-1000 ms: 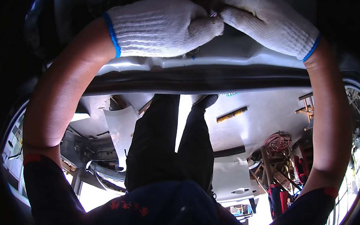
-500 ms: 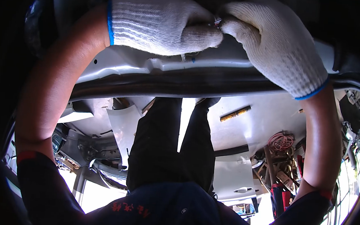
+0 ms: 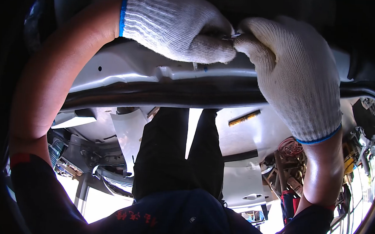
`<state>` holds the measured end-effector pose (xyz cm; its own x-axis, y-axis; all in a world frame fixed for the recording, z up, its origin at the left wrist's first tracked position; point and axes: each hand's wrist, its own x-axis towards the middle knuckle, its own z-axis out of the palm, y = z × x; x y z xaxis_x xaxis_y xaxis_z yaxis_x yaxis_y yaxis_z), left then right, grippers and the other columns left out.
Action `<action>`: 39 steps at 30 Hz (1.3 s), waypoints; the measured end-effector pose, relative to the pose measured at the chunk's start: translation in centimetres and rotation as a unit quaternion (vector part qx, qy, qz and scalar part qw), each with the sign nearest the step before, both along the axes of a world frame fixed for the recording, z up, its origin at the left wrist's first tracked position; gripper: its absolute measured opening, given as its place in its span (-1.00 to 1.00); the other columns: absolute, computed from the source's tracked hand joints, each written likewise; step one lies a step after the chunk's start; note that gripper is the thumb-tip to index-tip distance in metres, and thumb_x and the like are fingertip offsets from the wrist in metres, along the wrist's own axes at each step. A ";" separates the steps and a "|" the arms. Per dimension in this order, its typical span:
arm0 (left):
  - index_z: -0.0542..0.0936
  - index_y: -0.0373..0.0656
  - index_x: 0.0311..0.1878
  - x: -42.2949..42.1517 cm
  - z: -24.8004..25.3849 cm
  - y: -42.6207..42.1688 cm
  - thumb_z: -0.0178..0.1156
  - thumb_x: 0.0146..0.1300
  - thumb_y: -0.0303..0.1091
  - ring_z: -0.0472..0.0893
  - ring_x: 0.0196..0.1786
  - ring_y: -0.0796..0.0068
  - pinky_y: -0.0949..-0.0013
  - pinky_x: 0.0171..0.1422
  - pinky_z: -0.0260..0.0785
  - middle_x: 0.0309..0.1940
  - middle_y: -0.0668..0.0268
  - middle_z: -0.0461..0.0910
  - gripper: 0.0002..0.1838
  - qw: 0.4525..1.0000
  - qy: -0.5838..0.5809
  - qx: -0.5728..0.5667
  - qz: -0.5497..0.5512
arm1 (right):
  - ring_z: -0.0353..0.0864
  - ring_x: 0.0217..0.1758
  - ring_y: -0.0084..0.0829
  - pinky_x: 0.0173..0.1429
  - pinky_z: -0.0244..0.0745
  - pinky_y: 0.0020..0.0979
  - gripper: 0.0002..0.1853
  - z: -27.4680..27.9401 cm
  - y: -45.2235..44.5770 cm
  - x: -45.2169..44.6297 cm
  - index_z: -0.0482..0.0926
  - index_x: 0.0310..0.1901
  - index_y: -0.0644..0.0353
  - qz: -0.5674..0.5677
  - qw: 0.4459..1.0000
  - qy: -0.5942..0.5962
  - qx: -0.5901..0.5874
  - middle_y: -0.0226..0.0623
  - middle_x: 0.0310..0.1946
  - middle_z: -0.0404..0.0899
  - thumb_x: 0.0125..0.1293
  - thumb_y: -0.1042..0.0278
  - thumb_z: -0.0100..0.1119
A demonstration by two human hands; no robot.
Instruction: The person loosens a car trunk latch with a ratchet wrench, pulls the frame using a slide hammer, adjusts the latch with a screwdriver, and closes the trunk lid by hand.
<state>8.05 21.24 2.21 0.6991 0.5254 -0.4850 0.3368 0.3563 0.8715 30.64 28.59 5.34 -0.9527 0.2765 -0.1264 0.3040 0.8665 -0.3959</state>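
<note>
My left hand (image 3: pixel 179 25), in a white knit glove with a blue cuff, is closed, thumb against the fingers. Opposite it, my right hand (image 3: pixel 297 76), gloved the same way, is pinched shut too. A thin shiny piece (image 3: pixel 236 35) shows in the narrow gap between the fingertips, reaching into both grips. Its kind is too small to make out, and most of it is hidden. Both hands are above the pale painted metal edge (image 3: pixel 135 65) of a vehicle body. A black rubber seal (image 3: pixel 155 93) runs along that edge.
Beyond the seal, a yellow-and-dark strip (image 3: pixel 244 118) lies on the pale floor. White body panels (image 3: pixel 128 131) stand at the left. A coiled pink hose (image 3: pixel 291 147) and cluttered tools and parts are at the right. The area above the hands is dark.
My right hand has moved down and tilted more steeply, with its wrist lower. My left hand has shifted slightly right. Both stay closed around the small shiny piece.
</note>
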 end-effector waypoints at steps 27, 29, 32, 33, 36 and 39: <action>0.73 -0.24 -0.13 0.6 -3.1 -0.2 0.25 0.60 0.02 0.63 -0.42 0.35 0.25 -0.23 0.51 -0.42 0.23 0.68 -0.56 0.995 -0.021 0.078 -0.064 | 0.84 -0.28 -0.35 -0.14 0.76 -0.34 -0.80 2.6 -2.2 0.8 0.81 -0.03 0.13 -0.068 0.992 -0.095 -0.036 -0.25 -0.24 0.84 0.50 0.21 0.37; 0.72 -0.20 -0.21 1.1 -2.8 -0.4 0.26 0.58 -0.04 0.61 -0.50 0.43 0.27 -0.32 0.50 -0.52 0.30 0.65 -0.61 0.998 0.015 0.008 -0.061 | 0.83 -0.28 -0.34 -0.14 0.75 -0.33 -0.80 3.3 -2.0 0.1 0.81 -0.04 0.13 -0.058 0.993 -0.102 -0.032 -0.24 -0.24 0.83 0.51 0.21 0.36; 0.75 -0.15 -0.15 0.8 -1.3 -2.6 0.24 0.60 0.05 0.64 -0.43 0.28 0.17 -0.23 0.53 -0.48 0.23 0.67 -0.58 0.972 0.110 0.196 0.062 | 0.81 -0.29 -0.29 -0.14 0.74 -0.32 -0.75 3.1 -0.2 -1.1 0.80 -0.04 0.15 -0.023 0.993 -0.107 -0.054 -0.19 -0.25 0.81 0.57 0.15 0.28; 0.76 -0.15 -0.14 0.6 -0.8 -2.5 0.23 0.60 0.07 0.65 -0.42 0.27 0.17 -0.21 0.54 -0.47 0.22 0.68 -0.56 0.977 0.116 0.167 0.067 | 0.80 -0.29 -0.27 -0.14 0.74 -0.32 -0.72 3.0 0.5 -1.4 0.79 -0.04 0.15 -0.015 0.991 -0.114 -0.073 -0.17 -0.26 0.80 0.60 0.13 0.24; 0.78 -0.15 -0.05 -0.1 -0.9 -3.1 0.18 0.62 0.10 0.69 -0.37 0.25 0.18 -0.14 0.58 -0.41 0.16 0.71 -0.53 0.971 0.119 0.168 0.120 | 0.81 -0.29 -0.34 -0.14 0.74 -0.31 -0.68 2.2 2.9 -3.0 0.79 0.01 0.19 -0.014 0.970 -0.189 -0.151 -0.14 -0.26 0.81 0.64 0.10 0.19; 0.76 -0.19 0.05 -1.2 -2.3 -3.1 0.15 0.64 0.12 0.71 -0.32 0.27 0.21 -0.07 0.60 -0.37 0.14 0.74 -0.49 0.965 0.141 0.133 0.175 | 0.80 -0.36 -0.34 -0.14 0.75 -0.31 -0.66 0.2 3.5 -4.1 0.79 0.06 0.20 0.033 0.992 -0.094 -0.074 -0.13 -0.27 0.81 0.63 0.09 0.21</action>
<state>6.83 18.14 -0.08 0.3156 0.8383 -0.4446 0.4730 0.2672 0.8396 26.52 32.14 5.57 -0.9236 0.1792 -0.3389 0.3294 0.8232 -0.4624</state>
